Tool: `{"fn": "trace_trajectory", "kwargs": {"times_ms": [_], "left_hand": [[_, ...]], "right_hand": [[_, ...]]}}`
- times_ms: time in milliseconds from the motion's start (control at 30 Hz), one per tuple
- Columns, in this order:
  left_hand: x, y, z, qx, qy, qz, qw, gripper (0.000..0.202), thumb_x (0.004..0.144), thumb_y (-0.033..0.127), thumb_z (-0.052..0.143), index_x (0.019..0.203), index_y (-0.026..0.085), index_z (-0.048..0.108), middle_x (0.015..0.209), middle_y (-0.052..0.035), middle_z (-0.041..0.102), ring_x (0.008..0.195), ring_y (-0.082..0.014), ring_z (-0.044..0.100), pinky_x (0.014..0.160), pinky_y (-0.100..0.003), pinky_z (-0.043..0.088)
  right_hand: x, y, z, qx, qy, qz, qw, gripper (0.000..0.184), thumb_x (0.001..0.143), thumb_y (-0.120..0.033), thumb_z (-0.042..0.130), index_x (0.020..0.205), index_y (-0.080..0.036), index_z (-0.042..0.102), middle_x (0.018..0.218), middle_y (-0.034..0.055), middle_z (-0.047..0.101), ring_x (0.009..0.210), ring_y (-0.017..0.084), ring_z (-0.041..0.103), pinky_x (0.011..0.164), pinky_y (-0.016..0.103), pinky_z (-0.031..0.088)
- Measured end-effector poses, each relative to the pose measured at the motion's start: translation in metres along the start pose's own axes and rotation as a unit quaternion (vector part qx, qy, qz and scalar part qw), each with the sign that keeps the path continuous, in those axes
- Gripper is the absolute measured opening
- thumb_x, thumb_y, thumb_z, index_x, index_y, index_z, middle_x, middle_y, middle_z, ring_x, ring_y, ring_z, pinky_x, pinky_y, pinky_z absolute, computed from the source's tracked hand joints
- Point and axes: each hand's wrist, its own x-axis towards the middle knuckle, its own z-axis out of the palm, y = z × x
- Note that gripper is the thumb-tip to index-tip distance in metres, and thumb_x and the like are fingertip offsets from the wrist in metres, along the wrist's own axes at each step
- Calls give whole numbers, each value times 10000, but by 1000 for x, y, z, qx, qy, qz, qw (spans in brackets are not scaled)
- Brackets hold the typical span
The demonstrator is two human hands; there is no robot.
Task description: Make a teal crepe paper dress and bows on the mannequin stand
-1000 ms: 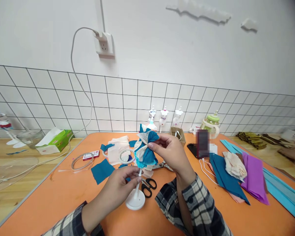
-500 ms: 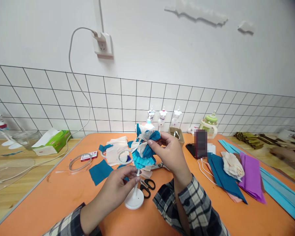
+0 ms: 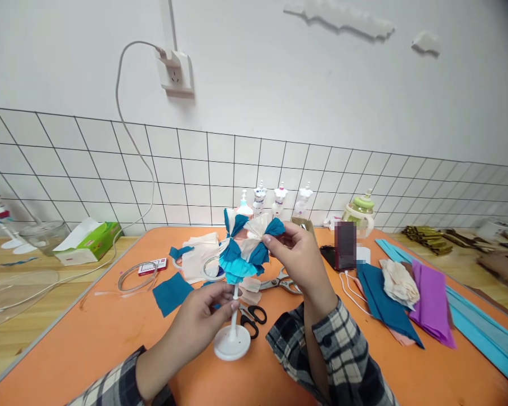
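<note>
At the centre of the head view stands a small white dress-form stand (image 3: 232, 345), dressed in a ruffled light-blue paper skirt (image 3: 237, 269). Dark-teal and cream gathered crepe paper (image 3: 257, 228) fans out above the skirt like a bow. My left hand (image 3: 198, 318) is closed with thumb and fingers round the stand's thin pole, just under the skirt. Between thumb and fingers, my right hand (image 3: 298, 254) pinches the right edge of the crepe paper. Black-handled scissors (image 3: 254, 320) lie beside the pole, and metal scissors (image 3: 281, 281) lie behind my right hand.
Teal paper (image 3: 172, 294), cream paper (image 3: 201, 254), a coiled wire (image 3: 129, 280) and a red-and-white box (image 3: 152, 266) lie left. Folded purple paper (image 3: 431, 304), a phone (image 3: 345, 245) and a bottle (image 3: 359, 214) are right. Small dress forms (image 3: 281, 197) and a pump bottle (image 3: 244, 206) stand behind.
The crepe paper has turned and spread wider, its folds now fanning to both sides. My right hand has moved slightly right with its edge. My left hand stays at the pole.
</note>
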Motion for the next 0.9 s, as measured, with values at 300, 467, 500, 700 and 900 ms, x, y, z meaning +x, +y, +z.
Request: {"fn": "trace_trajectory", "kwargs": {"times_ms": [300, 467, 500, 700, 900], "left_hand": [[1, 3, 4, 31, -18, -13, 999, 210, 864, 320, 590, 960, 177, 710, 823, -56, 746, 756, -204, 674, 674, -267, 530], [1, 3, 5, 61, -12, 3, 998, 173, 866, 287, 583, 924, 185, 710, 815, -41, 738, 752, -194, 667, 697, -262, 522], [1, 3, 5, 65, -11, 5, 998, 164, 866, 284, 583, 906, 184, 707, 803, -37, 734, 740, -189, 663, 694, -259, 519], [-1, 4, 5, 80, -8, 17, 997, 155, 870, 275, 580, 907, 187, 703, 784, -29, 724, 728, -181, 656, 678, -244, 505], [-1, 8, 5, 92, -1, 28, 995, 157, 860, 257, 575, 899, 189, 712, 750, -25, 719, 689, -176, 644, 648, -237, 489]], "right_hand": [[-6, -5, 11, 38, -81, 3, 996, 146, 799, -323, 681, 853, -187, 676, 801, 28, 677, 700, 158, 612, 629, 277, 512], [-7, -3, 13, -60, -35, 10, 998, 142, 800, -325, 669, 836, -189, 687, 711, 8, 631, 616, 136, 551, 561, 255, 462], [-6, -3, 13, -72, -27, 9, 997, 138, 799, -324, 666, 826, -190, 684, 695, 2, 621, 600, 131, 538, 545, 249, 449], [-6, -5, 14, -109, -12, 7, 994, 125, 800, -320, 648, 788, -197, 670, 653, -16, 599, 552, 114, 513, 499, 230, 401], [-6, -2, 15, -90, -7, 21, 996, 132, 789, -329, 656, 801, -200, 680, 665, -10, 614, 548, 118, 516, 496, 232, 408]]}}
